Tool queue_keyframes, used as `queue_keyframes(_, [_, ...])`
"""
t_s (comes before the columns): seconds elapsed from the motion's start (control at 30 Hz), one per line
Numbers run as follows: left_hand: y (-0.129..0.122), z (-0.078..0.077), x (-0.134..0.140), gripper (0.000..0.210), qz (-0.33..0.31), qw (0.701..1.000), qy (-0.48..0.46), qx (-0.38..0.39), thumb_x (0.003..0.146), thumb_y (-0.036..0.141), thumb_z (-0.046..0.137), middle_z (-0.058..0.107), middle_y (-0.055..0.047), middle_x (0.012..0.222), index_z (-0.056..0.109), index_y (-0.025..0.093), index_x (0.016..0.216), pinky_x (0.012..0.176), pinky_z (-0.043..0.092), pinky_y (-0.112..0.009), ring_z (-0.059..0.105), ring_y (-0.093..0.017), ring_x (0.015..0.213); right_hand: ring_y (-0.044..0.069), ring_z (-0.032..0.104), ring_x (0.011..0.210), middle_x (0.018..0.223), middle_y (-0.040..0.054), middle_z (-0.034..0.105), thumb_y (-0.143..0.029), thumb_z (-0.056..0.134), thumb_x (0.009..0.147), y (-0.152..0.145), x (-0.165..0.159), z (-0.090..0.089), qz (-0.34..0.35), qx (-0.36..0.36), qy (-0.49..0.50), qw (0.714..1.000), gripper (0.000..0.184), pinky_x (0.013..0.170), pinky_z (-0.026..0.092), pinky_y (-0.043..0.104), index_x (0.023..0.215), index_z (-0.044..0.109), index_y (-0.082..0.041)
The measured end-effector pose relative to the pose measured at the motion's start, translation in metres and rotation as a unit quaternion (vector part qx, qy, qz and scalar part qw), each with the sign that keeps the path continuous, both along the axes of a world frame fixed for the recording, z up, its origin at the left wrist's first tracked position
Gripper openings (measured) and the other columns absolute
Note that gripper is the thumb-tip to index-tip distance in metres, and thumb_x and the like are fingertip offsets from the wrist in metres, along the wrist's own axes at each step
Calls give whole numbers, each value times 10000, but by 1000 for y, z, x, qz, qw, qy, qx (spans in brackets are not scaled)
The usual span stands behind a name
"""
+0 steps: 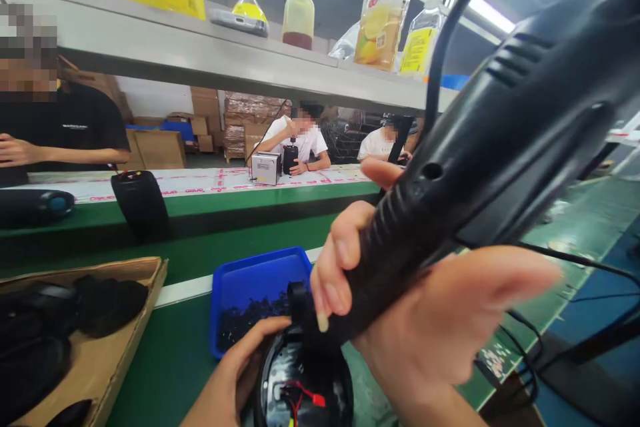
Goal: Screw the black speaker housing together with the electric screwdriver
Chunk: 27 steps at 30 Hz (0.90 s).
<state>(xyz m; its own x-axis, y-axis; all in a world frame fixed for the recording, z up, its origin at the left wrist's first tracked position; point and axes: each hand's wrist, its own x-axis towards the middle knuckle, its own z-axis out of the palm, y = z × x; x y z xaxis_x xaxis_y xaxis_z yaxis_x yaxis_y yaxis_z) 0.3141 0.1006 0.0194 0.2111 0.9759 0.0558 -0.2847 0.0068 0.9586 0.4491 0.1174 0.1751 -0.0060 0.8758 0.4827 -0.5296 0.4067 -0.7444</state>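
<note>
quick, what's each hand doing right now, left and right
Left hand: closed on the rim of the round black part, steadying it.
Right hand: gripping the black power screwdriver, tip down on that part.

1. Two bare hands and forearms show in the lower half of the frame; no gloves, rings, watch or sleeves are in view.
2. The right hand (415, 307) fills the lower right, large and slightly blurred, with the wrist running off the bottom edge.
3. Its fingernails are fairly long and unpainted, one showing a pale tip at lower centre.
4. The left hand (245, 360) enters from the bottom centre, the forearm bare.
</note>
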Motion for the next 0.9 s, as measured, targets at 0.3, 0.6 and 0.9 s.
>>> queue_keyframes(0.3, [2,13,0,630,28,999,-1,46,848,731,587,751,-19,1060,718,231,1208,1022,475,-523,639,-347,1232,110,437,354,590,-29,511,-627,915,574,11,-11,-15,67,13,48,997,579,306,402,243,697,553,-192])
queue_keyframes(0.6, [-3,7,-4,401,-8,997,38,72,960,470,632,674,-92,1229,653,141,1189,987,549,-496,660,-266,1117,117,459,430,645,-26,546,-644,832,720,12,-14,-27,108,56,11,993,509,385,398,243,798,563,-219])
queue_keyframes(0.9, [7,-3,-22,374,0,993,82,82,963,394,646,632,-86,1252,613,153,1246,909,581,-450,649,-260,1081,107,379,479,589,-56,453,-645,774,795,18,-18,-35,133,58,-24,989,493,448,334,239,843,491,-245])
